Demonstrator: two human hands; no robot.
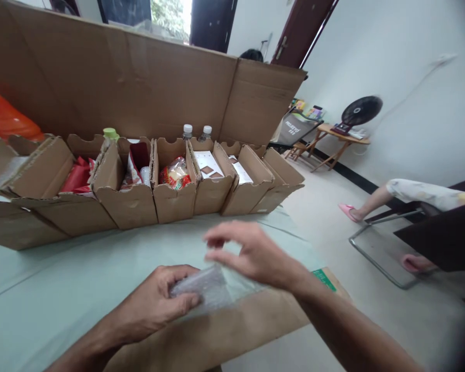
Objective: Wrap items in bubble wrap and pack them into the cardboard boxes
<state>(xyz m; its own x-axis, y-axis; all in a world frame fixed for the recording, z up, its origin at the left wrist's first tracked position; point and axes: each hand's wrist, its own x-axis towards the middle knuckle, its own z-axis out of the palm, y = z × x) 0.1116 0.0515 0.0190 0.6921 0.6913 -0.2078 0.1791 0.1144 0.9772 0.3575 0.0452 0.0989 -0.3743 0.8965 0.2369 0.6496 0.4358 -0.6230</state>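
Observation:
My left hand [157, 302] is closed on the near end of a clear plastic bag [211, 289] that lies at the table's front edge. My right hand [251, 253] hovers over the bag's far end, fingers curled and pinching at the film. The bag rests partly on a brown cardboard sheet [236, 325] and partly on the pale green table cover [81, 274]. What the bag holds, if anything, I cannot make out.
A row of open cardboard bins [139, 201] stands behind, holding red packets [76, 178], a snack bag [175, 174], white cards [208, 165]; two bottles [196, 132] behind. Tall cardboard wall [139, 82] at the back. Another person's legs [391, 199] and a fan [360, 111] on the right.

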